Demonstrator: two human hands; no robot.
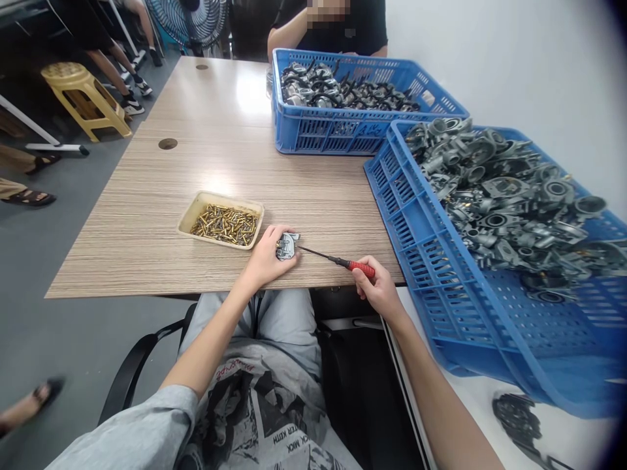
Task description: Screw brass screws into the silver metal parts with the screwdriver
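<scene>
Both hands (267, 258) (375, 287) at table edge (147, 287)

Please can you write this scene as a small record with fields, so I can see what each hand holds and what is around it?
Left hands item: the left hand holds a small grey metal casting
Right hands item: the right hand holds a red-handled screwdriver, tip at the casting
Surface: wood-laminate table
Nearest: beige tray of small brass parts
Right side: two blue plastic crates of grey metal castings
Opposite: a co-worker
</scene>
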